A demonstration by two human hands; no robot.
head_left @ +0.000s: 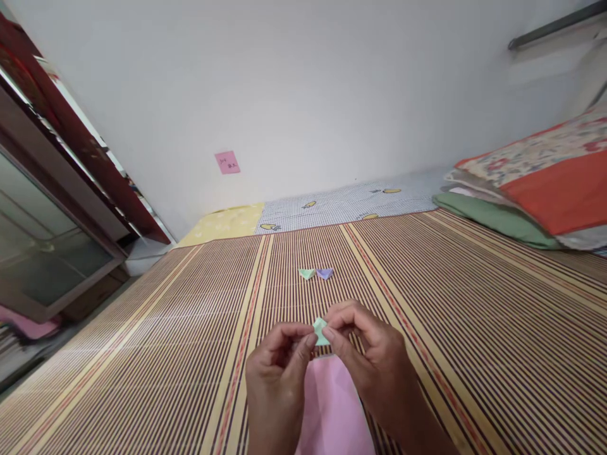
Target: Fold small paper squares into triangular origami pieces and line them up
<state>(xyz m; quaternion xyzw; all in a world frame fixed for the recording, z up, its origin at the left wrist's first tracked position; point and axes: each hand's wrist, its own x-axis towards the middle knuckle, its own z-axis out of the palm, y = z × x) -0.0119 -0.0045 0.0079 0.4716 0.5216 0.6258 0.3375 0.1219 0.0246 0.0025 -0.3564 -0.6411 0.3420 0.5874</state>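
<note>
Left hand (279,366) and right hand (372,351) pinched a pale-green paper triangle (320,332), partly hidden, perhaps mid-fold; creasing next needed even pressure.

Two hands (279,385) (379,357), lower centre; three folded papers (307,273) (325,273) (320,330), near centre; one sheet (332,411), bottom centre; one note (227,162), upper left.

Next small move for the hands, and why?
Probably press a crease firmly into the small mint-green folded paper piece. The left hand and right hand pinch it from opposite sides, which suits creasing. The pale-green folded paper triangle and purple folded paper triangle lying ahead on the striped mat already look folded.
</note>
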